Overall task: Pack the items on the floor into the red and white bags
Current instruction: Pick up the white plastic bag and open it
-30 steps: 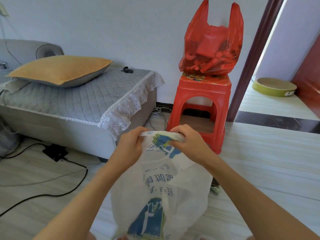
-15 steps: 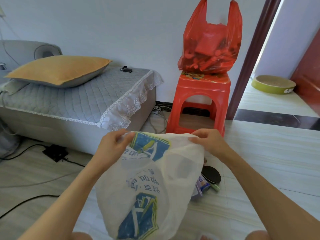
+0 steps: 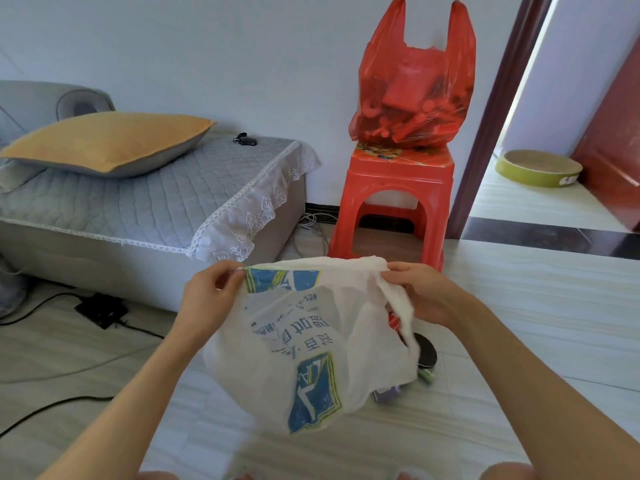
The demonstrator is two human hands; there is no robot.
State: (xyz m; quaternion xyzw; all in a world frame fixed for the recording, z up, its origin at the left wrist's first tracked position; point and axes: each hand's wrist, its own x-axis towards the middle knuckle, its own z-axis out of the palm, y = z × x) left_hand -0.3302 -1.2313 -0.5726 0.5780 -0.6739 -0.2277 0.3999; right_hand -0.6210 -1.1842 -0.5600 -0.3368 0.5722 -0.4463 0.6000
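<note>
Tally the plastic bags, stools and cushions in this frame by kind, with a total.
Red plastic bags: 1, the red bag on the stool
White plastic bags: 1, the white bag, held by left hand and right hand
Stools: 1, red stool
Cushions: 1, orange cushion
Total: 4

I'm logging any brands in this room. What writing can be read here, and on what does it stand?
white bag: blue printed characters, seen mirrored through the plastic, not readable.
yellow-green round tray: white lettering on its rim, too blurred.
red stool: picture sticker on the seat, no legible words.
Nothing can be quoted.
</note>
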